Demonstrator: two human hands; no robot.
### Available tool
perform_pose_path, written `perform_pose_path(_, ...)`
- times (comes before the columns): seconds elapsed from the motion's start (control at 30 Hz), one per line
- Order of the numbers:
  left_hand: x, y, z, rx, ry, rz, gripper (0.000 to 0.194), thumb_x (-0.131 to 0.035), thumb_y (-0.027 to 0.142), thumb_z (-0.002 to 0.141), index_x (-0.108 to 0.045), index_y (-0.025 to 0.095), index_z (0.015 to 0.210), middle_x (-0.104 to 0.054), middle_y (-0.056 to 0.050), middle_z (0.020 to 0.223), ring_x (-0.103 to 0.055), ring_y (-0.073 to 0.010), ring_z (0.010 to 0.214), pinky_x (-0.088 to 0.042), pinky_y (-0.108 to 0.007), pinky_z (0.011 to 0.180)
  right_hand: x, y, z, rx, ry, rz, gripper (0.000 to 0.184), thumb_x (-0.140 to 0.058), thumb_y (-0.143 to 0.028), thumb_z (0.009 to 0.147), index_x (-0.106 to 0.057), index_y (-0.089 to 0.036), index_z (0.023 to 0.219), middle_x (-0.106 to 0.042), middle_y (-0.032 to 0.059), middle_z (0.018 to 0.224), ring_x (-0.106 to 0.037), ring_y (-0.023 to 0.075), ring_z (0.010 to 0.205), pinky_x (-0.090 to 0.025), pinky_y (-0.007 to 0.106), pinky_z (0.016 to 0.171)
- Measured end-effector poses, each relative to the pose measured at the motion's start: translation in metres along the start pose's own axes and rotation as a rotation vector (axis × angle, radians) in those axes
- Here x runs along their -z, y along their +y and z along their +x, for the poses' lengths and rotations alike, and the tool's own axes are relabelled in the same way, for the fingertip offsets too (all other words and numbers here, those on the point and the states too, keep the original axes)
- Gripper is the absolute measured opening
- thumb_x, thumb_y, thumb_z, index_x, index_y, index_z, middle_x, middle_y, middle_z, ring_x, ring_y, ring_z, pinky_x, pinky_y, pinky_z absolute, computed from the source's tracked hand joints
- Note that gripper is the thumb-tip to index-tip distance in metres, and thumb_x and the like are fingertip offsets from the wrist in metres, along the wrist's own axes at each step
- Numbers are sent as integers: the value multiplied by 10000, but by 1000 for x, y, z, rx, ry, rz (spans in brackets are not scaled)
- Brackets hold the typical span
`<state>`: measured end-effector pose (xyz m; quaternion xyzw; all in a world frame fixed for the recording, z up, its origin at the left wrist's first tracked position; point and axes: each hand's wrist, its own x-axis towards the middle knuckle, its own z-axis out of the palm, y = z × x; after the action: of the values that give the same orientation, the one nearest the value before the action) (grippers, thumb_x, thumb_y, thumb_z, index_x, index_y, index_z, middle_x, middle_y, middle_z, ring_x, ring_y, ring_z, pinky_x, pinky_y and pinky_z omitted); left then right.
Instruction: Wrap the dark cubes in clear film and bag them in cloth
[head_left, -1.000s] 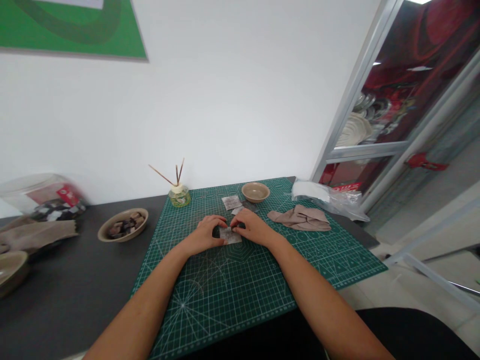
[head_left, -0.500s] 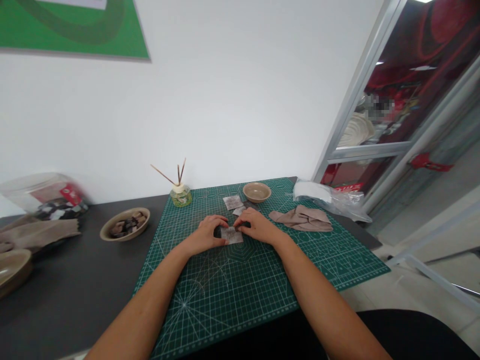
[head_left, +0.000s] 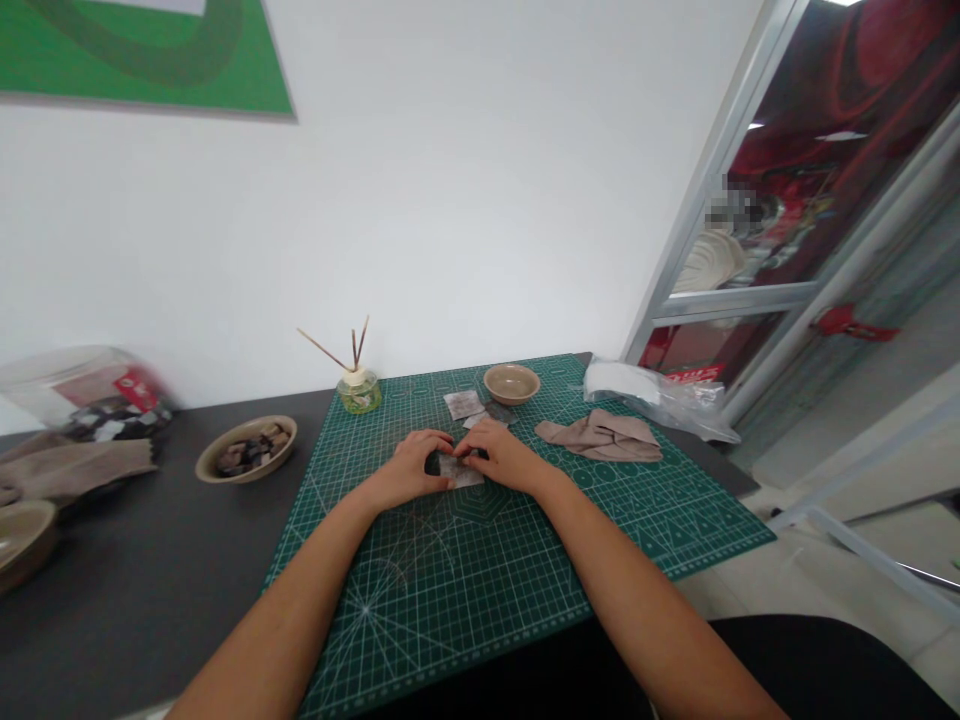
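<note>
Both my hands meet over a small grey-white wrapper [head_left: 459,472] with a dark piece inside it, lying on the green cutting mat [head_left: 480,570]. My left hand [head_left: 409,467] has its fingers curled and pinches the wrapper's left edge. My right hand [head_left: 504,456] pinches the wrapper's upper right edge from the other side. Most of the wrapper is hidden under the fingers. Just beyond my hands lie two more small grey wrappers [head_left: 463,404].
On the mat stand a beige bowl [head_left: 511,383], a reed diffuser bottle [head_left: 358,391] and a crumpled tan cloth [head_left: 601,436]. A clear plastic bag [head_left: 652,395] lies at the right. On the dark table to the left sit a bowl of dark pieces [head_left: 246,449], a tan cloth [head_left: 71,468] and a clear jar [head_left: 82,390].
My fingers have closed a little tighter over the wrapper, covering more of it. The hands stay in the same spot on the mat.
</note>
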<state>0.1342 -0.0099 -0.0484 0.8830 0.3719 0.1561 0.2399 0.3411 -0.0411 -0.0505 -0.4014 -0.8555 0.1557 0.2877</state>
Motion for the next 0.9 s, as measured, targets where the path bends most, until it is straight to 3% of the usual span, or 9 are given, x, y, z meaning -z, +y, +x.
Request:
perform_pose_path(0.63,3,6,-1,38,-25,-28,368,-732,245,676,-619,208,1024,-550,-77,1300,-434,-289,1267,-305,-457,1082,5,-2,-3,-35,8,-20,123,-663,-68,773,-693,-164,844,-656,28,794,-554,181,849,-417,317,812)
perform_pose_path(0.77,1,3,-1,17,-24,-15,360,-733,251,686,-615,211,1024,-558,-72,1285,-443,-283,1255,-305,-459,1077,4,5,-3,-48,132,-69,199,-631,-78,811,-684,-168,981,-668,58,943,-537,200,952,-394,373,912)
perform_pose_path(0.9,0,-2,0,-4,-9,-4,357,-740,253,681,-617,227,1016,-561,-55,1286,-452,-279,1247,-318,-456,1067,5,12,-5,-126,210,-119,162,-610,-73,822,-692,-147,941,-653,80,929,-514,210,942,-398,375,885)
